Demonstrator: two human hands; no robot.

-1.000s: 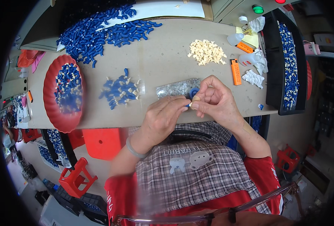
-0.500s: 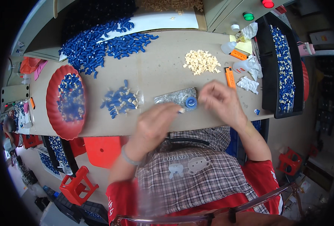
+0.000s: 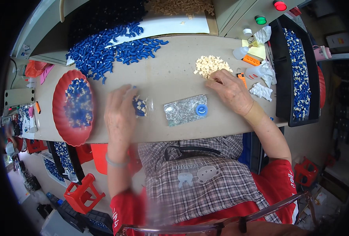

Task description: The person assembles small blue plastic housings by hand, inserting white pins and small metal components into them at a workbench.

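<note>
My left hand (image 3: 120, 114), smeared by motion, is over the small heap of blue curved pieces with cream ends (image 3: 140, 106) and hides much of it. Its fingers are too blurred to show a hold. At the near edge of the pile of small cream pieces (image 3: 211, 65), my right hand (image 3: 232, 92) has its thumb and fingers drawn together; whatever is between them is hidden. Between my hands lies a grey speckled block (image 3: 186, 106) with a round blue ring-shaped part (image 3: 201, 110) on its right end.
A red scalloped basin (image 3: 59, 110) of blue and cream pieces stands at left. Loose blue pieces (image 3: 92, 55) cover the far left. Bottles (image 3: 240, 52), crumpled tissue (image 3: 261, 91) and orange items (image 3: 251, 59) lie at right, beside a filled black tray (image 3: 283, 78).
My left hand has moved left from the block to the small heap. My right hand has moved away from the block, up to the cream pile's edge.
</note>
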